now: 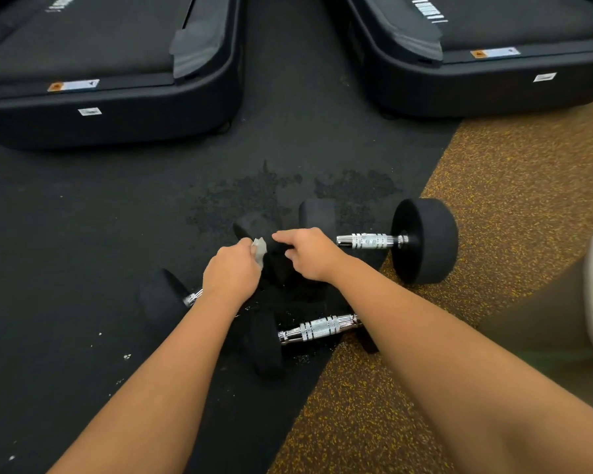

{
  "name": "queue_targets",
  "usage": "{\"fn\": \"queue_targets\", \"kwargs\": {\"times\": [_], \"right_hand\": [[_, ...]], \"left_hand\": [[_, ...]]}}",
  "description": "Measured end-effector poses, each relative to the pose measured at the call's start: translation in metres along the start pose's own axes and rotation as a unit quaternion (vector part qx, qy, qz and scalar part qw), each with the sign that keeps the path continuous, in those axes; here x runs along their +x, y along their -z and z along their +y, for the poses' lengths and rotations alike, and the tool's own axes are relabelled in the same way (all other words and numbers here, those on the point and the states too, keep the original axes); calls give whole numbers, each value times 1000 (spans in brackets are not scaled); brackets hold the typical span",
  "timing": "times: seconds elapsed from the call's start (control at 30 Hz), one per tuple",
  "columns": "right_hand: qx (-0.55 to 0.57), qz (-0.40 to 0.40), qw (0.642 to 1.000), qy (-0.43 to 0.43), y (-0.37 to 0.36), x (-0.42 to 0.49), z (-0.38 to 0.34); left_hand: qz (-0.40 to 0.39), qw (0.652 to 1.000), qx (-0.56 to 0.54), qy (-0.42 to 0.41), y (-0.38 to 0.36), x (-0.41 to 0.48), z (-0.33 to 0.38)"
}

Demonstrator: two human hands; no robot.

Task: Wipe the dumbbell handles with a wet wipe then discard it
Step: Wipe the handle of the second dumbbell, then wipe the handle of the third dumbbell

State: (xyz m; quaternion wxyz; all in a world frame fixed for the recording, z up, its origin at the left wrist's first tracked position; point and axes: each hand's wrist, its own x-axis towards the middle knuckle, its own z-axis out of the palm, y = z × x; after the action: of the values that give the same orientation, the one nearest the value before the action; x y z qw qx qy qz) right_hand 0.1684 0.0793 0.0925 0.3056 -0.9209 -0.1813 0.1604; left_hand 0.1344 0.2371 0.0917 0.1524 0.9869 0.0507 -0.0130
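1. Looking down through the head camera, I see both hands over a cluster of three dumbbells on the gym floor. Each has round black rubber heads and a ribbed chrome handle.
2. My left hand (231, 278) is clenched on a small crumpled white wet wipe (259, 249), which it pinches at the fingertips with one corner sticking up.
3. That hand lies over the handle of the left dumbbell (161, 302) and hides most of it. Only a short chrome stub shows by the wrist, next to the outer head. I cannot tell whether the wipe touches the metal.
4. My right hand (310, 254) grasps the inner head of the same dumbbell, fingers curled over the top and thumb beneath.
5. The far dumbbell (370, 241) lies just beyond the right hand with its handle bare. Its right head sits on the ochre-speckled brown flooring (510, 200).
6. The near dumbbell (319, 328) lies below my hands, its handle showing between my forearms. The right forearm covers most of its right head.
7. The left and near dumbbells rest on the black rubber floor (83, 234), which has darker blotches (254, 189) just past the weights.
8. Two black treadmill bases (117, 107) stand well apart at the top of the view.
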Motion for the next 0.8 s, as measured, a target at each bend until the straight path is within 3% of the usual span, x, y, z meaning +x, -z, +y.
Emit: {"fn": "queue_targets", "kwargs": {"times": [0.3,0.57,0.8], "right_hand": [[170,168,971,-11,46,-16,16],[338,189,922,2,84,-43,30],[351,184,918,-23,98,-56,45]], "left_hand": [[10,992,-104,-71,33,7,66],[0,965,-242,-97,52,19,116],[-11,963,-251,-101,47,29,140]]}}
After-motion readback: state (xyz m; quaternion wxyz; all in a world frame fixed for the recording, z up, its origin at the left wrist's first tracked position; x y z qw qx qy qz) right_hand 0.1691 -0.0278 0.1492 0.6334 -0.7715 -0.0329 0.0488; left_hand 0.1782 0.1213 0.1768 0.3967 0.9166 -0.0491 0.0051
